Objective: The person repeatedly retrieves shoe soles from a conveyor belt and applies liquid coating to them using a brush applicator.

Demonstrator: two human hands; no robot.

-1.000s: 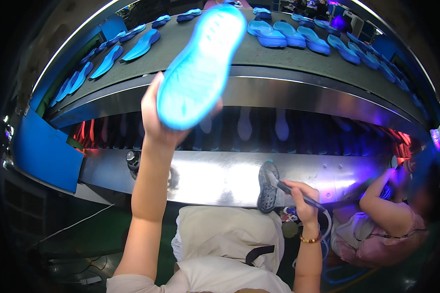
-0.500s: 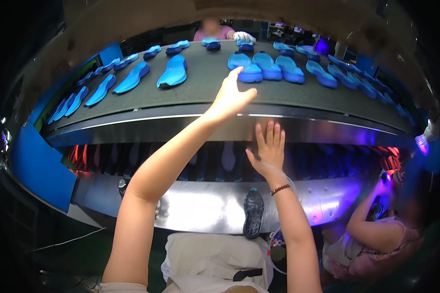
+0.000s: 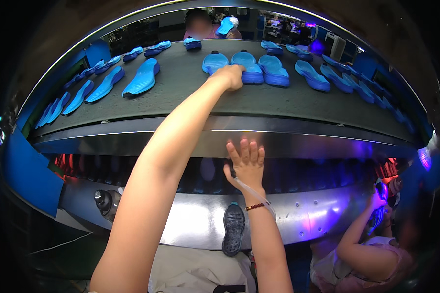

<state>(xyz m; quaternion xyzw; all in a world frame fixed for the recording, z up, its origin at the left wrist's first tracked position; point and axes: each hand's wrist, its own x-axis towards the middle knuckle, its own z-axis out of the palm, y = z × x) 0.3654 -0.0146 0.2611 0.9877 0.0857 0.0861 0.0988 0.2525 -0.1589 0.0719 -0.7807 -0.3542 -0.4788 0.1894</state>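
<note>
My left hand point(image 3: 227, 78) reaches over the belt with fingers curled at a row of three light-blue shoe soles. It covers the near part of the left sole point(image 3: 215, 61), and its fingertips reach the edge of the middle sole point(image 3: 244, 59); which one it grips is partly hidden. Right of them lies a third blue sole point(image 3: 273, 71). My right hand point(image 3: 247, 166) is open, fingers spread before the belt's metal front edge. A clear thin tube point(image 3: 252, 190) with a dark tip runs along its thumb side. Below it, a black shoe sole point(image 3: 233, 229) lies on the metal shelf.
More blue soles point(image 3: 142, 78) lie along the dark belt point(image 3: 181, 100). A dark bottle point(image 3: 102, 201) stands on the metal shelf point(image 3: 190, 222). Across the belt, a person's gloved hand point(image 3: 233, 22) lifts a sole. A co-worker's arm point(image 3: 359, 239) works at right beneath purple light.
My left hand has closed at the soles, its fingers now curled. My right hand stays spread. Across the belt, the gloved hand has raised a sole. The view has shifted.
</note>
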